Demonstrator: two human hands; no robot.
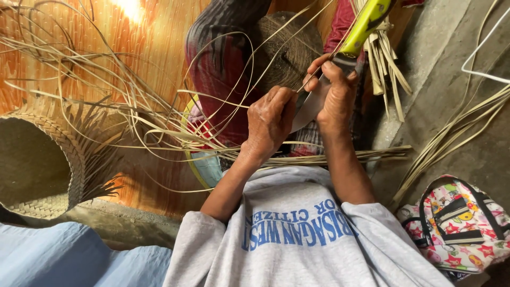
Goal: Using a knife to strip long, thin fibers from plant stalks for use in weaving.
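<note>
R hand [336,98] grip clenched on knife [357,37], L hand [271,119] pinching strip [234,106] at blade edge.

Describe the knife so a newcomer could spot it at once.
Start at the grey sweatshirt at bottom centre and follow the right forearm up to the right hand. The knife runs through that fist: a pale blade below, and above it a lime-yellow handle, the only bright plastic among tan strips.
</note>
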